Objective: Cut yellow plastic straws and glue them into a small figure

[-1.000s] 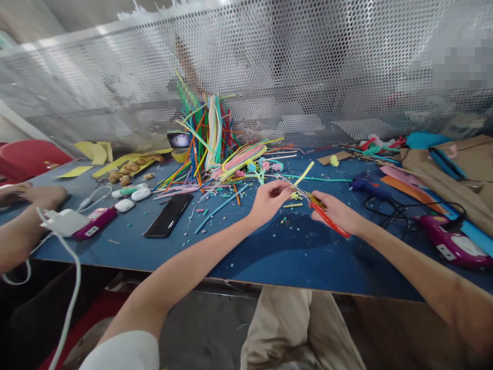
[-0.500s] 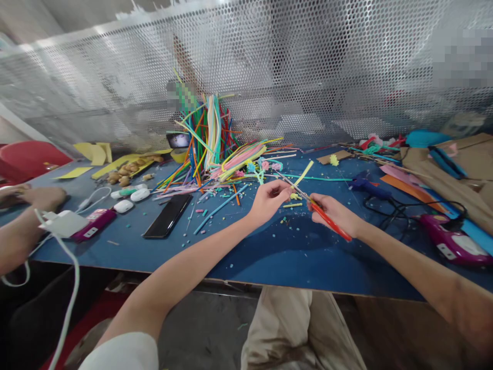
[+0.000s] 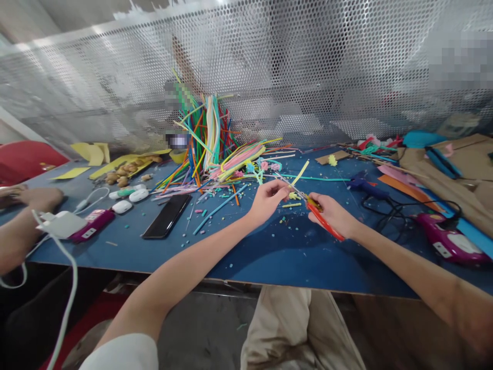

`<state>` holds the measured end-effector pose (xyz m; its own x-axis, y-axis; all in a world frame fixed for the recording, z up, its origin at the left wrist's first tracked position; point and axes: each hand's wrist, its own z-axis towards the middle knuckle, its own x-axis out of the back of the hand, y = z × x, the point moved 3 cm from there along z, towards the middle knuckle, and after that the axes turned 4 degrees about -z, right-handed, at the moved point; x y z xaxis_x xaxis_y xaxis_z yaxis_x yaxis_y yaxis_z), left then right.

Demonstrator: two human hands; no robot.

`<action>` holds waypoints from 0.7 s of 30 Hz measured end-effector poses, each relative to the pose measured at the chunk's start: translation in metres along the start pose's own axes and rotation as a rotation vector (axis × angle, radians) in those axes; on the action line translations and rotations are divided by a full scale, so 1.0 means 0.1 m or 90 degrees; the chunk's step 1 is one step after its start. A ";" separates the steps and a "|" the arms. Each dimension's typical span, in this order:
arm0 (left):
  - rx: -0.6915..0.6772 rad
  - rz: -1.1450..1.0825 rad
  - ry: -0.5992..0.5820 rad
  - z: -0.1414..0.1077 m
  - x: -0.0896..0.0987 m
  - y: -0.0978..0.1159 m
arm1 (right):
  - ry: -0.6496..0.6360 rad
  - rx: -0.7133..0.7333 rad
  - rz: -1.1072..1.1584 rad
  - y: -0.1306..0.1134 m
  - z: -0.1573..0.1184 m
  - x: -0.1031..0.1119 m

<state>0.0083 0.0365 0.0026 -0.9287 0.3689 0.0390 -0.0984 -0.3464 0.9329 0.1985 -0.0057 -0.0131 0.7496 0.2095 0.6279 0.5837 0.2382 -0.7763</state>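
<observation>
My left hand [image 3: 268, 199] pinches a short yellow pipe cleaner [image 3: 300, 173], whose free end sticks up and to the right. My right hand [image 3: 334, 215] is closed around red-handled scissors [image 3: 325, 224]. Their metal blades point up and left, close by the yellow strip and my left fingertips; whether they touch it I cannot tell. Just beyond my hands lie yellow pieces [image 3: 293, 196] and small cut bits. A pipe-cleaner flower bunch [image 3: 264, 165] in blue, pink and purple rests behind my left hand.
Bundles of coloured pipe cleaners [image 3: 212, 133] stand at the back. To the left are a black phone [image 3: 167, 216], a purple power strip [image 3: 92, 225] and another person's hand [image 3: 40, 198]. A blue glue gun [image 3: 370, 188] with its cord, another purple power strip [image 3: 450, 239] and cardboard [image 3: 468, 159] lie right.
The scissors have turned slightly in my right hand, with more of the handle loops showing. My left hand keeps its pinch on the yellow pipe cleaner, and the view has shifted a little.
</observation>
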 end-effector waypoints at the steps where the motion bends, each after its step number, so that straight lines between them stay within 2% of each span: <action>1: -0.001 0.004 0.000 0.00 0.00 0.00 | 0.002 -0.003 0.002 0.00 0.01 0.01; 7: -0.027 0.017 -0.019 0.00 -0.01 0.03 | 0.007 -0.022 0.037 0.01 0.03 0.06; 16: -0.023 -0.004 -0.004 -0.01 0.00 -0.01 | 0.002 -0.010 0.034 0.01 0.03 0.05; 21: -0.023 -0.026 -0.003 -0.01 -0.02 0.03 | 0.049 0.032 0.005 0.10 0.06 0.01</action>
<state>0.0097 0.0342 0.0050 -0.9221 0.3869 0.0036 -0.1482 -0.3617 0.9204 0.2035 0.0024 -0.0195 0.7771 0.1385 0.6139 0.5627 0.2839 -0.7763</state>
